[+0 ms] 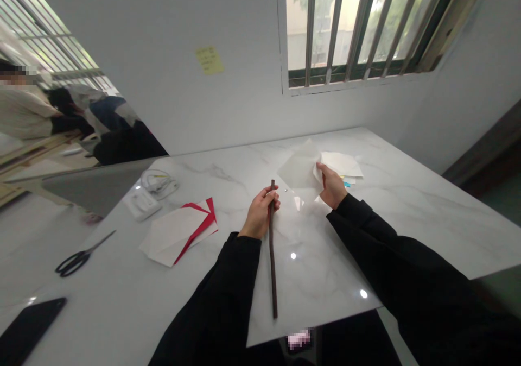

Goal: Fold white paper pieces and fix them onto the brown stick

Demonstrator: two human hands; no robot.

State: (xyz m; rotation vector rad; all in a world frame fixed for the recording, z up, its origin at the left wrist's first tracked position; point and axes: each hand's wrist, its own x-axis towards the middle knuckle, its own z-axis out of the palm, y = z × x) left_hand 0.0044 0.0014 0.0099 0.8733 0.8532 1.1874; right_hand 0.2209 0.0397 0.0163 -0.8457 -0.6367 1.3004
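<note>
Thin brown rod is gripped near its top by left hand, fist closed, over marble table; looks stiff, light. Translucent sheet is pinched by right hand; soft, easily creased, best taken by its edges.

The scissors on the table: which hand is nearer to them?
Left. The left hand grips a dark rod, closer to the scissors; the right hand is farther, at the white paper.
</note>
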